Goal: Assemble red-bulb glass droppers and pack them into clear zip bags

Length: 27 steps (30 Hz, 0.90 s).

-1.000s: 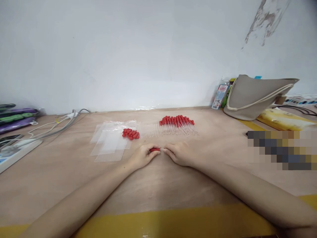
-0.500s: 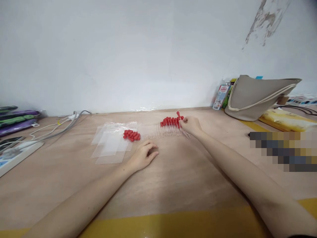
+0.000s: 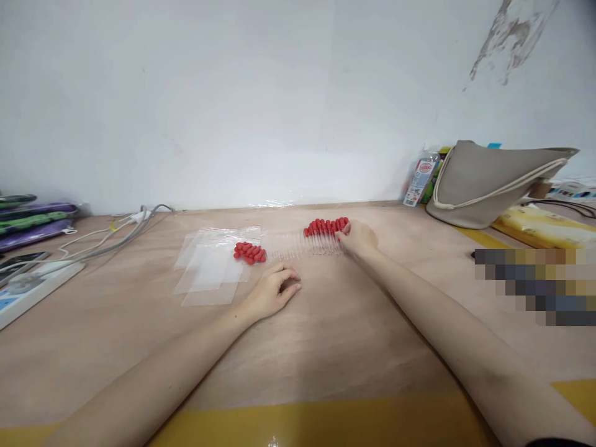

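Observation:
My right hand (image 3: pixel 357 238) reaches out to the right end of a row of clear droppers with red bulbs (image 3: pixel 324 228) and rests on them, fingers curled against the bulbs. Whether it grips one is hidden. My left hand (image 3: pixel 274 289) lies on the wooden table (image 3: pixel 326 335), fingers loosely curled, with nothing seen in it. A small heap of loose red bulbs (image 3: pixel 249 252) sits just beyond it. Bare clear tubes (image 3: pixel 286 247) lie between the heap and the row. Clear plastic bags (image 3: pixel 209 267) are spread flat to the left.
A grey bag (image 3: pixel 488 183) stands at the back right beside a small packet (image 3: pixel 418 180) and a yellow pack (image 3: pixel 540 226). Cables (image 3: pixel 112 239) and a white power strip (image 3: pixel 32 285) lie at the left. Yellow tape (image 3: pixel 326 425) marks the near edge.
Both hands held one red-bulbed dropper together at the middle. My right hand then carried it out to the row and now rests on the row's right end. My left hand stayed, empty.

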{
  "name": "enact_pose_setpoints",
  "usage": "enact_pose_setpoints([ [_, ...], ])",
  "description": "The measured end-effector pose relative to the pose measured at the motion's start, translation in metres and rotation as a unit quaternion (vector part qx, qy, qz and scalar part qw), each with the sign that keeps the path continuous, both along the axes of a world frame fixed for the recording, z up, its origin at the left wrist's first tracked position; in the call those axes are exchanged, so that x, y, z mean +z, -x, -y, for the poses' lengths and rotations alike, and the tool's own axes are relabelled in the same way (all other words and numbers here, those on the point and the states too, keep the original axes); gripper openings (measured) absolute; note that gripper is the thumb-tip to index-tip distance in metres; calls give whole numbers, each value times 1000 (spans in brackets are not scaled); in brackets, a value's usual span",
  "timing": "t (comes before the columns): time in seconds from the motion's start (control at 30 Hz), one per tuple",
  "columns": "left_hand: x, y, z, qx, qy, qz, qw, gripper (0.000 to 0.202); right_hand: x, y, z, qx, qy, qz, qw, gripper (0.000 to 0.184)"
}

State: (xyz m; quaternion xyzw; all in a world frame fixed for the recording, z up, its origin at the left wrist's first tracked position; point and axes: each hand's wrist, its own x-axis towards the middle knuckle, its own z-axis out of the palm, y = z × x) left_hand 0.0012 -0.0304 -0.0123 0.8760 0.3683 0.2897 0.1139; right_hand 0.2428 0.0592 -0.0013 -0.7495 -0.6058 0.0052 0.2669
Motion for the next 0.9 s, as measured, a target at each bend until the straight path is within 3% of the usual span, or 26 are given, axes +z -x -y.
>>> enact_pose_setpoints([
  [0.13, 0, -1, 0, 0, 1, -3, 1000, 11, 7, 35, 10, 112, 10, 14, 994, 21],
  [0.2, 0, -1, 0, -2, 1, -5, 1000, 11, 8, 55, 11, 136, 30, 29, 990, 19],
  [0.33, 0, 1, -1, -7, -4, -6, 1000, 11, 9, 83, 5, 113, 65, 49, 990, 21],
  [0.6, -4, 1, -3, -6, -14, -10, 1000, 10, 9, 101, -10, 87, 111, 49, 989, 23],
  [0.67, -4, 5, -6, 20, -45, -17, 999, 11, 9, 105, -11, 87, 116, 50, 988, 23],
  [0.83, -3, 33, -29, 156, -168, -33, 973, 14, 12, 103, -3, 74, 116, 48, 989, 23],
  [0.9, -3, 46, -40, 187, -190, -45, 963, 15, 13, 95, 8, 73, 83, 57, 992, 27],
])
